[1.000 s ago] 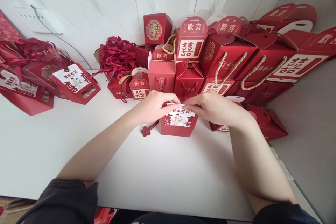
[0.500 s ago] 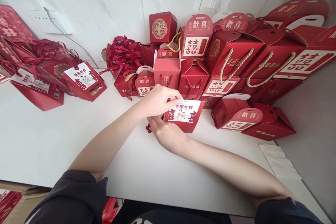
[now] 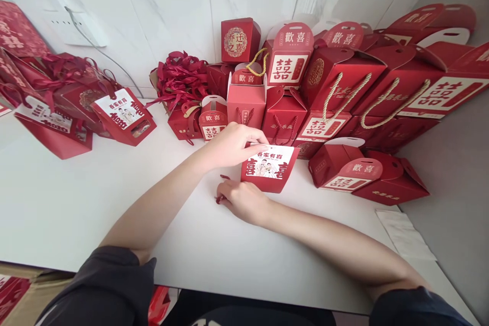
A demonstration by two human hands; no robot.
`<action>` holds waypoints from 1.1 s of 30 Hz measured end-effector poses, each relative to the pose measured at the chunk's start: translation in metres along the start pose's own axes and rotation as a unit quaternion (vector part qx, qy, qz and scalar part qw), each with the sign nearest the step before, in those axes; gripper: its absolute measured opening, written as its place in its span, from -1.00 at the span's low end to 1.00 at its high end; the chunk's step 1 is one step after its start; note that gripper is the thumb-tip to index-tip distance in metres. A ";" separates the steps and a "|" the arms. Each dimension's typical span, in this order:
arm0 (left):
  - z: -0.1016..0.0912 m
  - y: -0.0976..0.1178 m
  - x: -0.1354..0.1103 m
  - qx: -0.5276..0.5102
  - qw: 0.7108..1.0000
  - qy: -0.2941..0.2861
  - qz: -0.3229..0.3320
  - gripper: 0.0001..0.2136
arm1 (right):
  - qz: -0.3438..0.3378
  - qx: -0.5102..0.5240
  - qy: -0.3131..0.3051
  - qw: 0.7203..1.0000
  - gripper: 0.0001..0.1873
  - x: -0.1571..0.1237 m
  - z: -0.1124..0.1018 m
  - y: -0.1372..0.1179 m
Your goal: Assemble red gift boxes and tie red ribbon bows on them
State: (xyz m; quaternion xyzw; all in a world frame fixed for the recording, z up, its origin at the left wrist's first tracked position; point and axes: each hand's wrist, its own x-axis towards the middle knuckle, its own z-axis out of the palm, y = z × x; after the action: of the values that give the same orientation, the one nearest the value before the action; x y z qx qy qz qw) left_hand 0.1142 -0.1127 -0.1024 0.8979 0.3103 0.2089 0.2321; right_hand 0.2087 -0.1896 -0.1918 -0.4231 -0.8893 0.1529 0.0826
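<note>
A red gift box (image 3: 263, 185) with white front panel and printed couple stands upright on the white table in front of me. My left hand (image 3: 237, 146) pinches its top edge, thumb in front and fingers behind. Lower and to the left of the box, my right hand (image 3: 244, 199) has its fingers closed on a dark red ribbon (image 3: 218, 198). Only short bits of that ribbon show around the fingertips; the rest is hidden by the hand.
Stacked red gift boxes (image 3: 344, 76), some with rope handles, line the back right. A heap of red ribbons (image 3: 179, 79) lies at the back middle. Finished-looking boxes with ribbon loops (image 3: 124, 114) stand at left. White tissues (image 3: 405, 234) lie right, near the grey wall.
My right hand has moved down, away from my left hand and the box's side, with the ribbon in its fingers. My left hand keeps its grip on the box top.
</note>
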 end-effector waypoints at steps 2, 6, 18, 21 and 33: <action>-0.002 0.001 0.000 0.012 1.000 -0.004 0.004 -0.82 | -0.065 0.014 0.011 0.998 -0.89 -0.019 -0.031 -0.002; -0.005 0.001 0.000 0.016 1.000 -0.015 0.020 -0.78 | -0.091 0.018 0.053 0.994 -0.86 -0.068 -0.107 0.010; -0.005 0.006 -0.003 0.021 1.000 -0.019 0.004 -0.80 | 0.018 -0.062 0.180 0.982 -0.90 -0.064 -0.124 0.052; -0.007 0.010 -0.004 0.026 0.999 -0.021 0.003 -0.81 | 0.029 -0.056 0.184 0.981 -0.92 -0.062 -0.123 0.053; -0.006 0.013 -0.006 0.055 0.998 -0.020 0.005 -0.82 | 0.064 0.026 0.192 0.979 -0.94 -0.060 -0.123 0.047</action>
State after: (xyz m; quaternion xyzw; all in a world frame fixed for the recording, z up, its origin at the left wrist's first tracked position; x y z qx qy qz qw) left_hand 0.1124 -0.1240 -0.0915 0.9150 0.3117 0.1747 0.1874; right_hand 0.3145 -0.1836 -0.0938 -0.4980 -0.8238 0.0971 0.2527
